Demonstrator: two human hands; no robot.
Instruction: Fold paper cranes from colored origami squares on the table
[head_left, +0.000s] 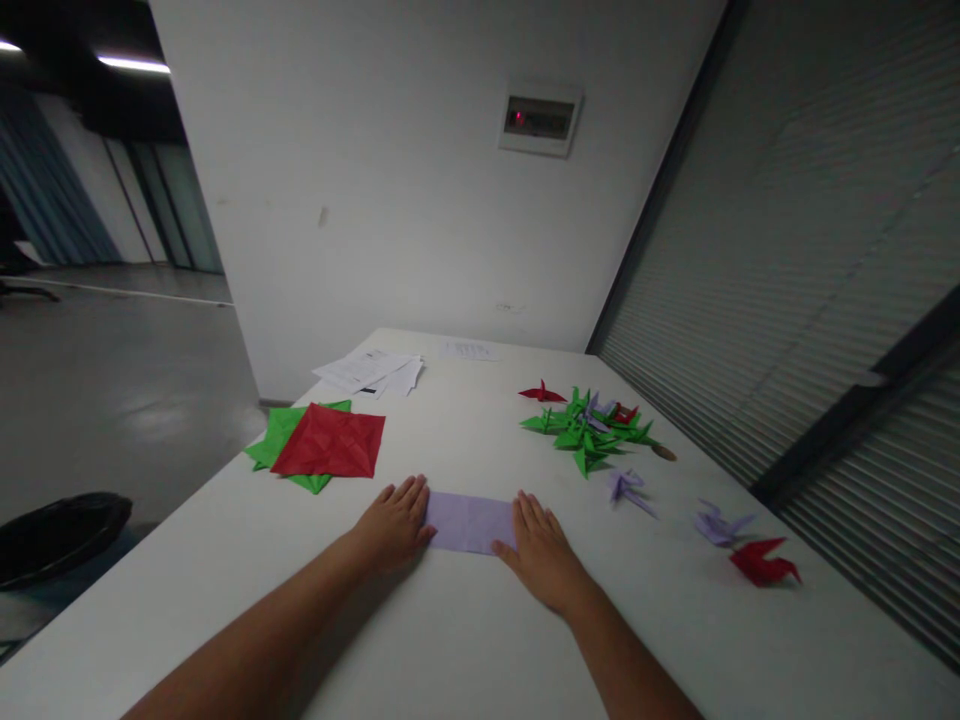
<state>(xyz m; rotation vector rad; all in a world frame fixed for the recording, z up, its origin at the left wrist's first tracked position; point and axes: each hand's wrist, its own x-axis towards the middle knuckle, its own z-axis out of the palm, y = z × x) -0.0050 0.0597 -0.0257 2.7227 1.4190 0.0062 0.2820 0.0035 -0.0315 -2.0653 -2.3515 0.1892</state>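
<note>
On the white table (465, 640), printed papers (367, 370) are spread at the far left, and 1 more printed sheet (469, 350) is seen to their right, near the wall (360, 150). Nearer on the left, green paper (281, 432) is partly covered by a red sheet (330, 440). On the right, a heap of folded green figures (577, 435) is gathered, with purple and red pieces mixed in; a brown oval object (664, 453) is seen at its right side. Nearer than the heap, 2 folded purple figures (625, 487) and a red bird (763, 562) are set toward the right edge. A black-lined bin (60, 540) is placed beyond the left edge.

The purple paper (471, 522) is laid flat between the hands, in the near middle. Its left end is touched by the left hand (397, 520), its right end by the right hand (540, 550). Both are flattened, fingers extended, with nothing clenched; how firmly the paper is pressed cannot be told.
</note>
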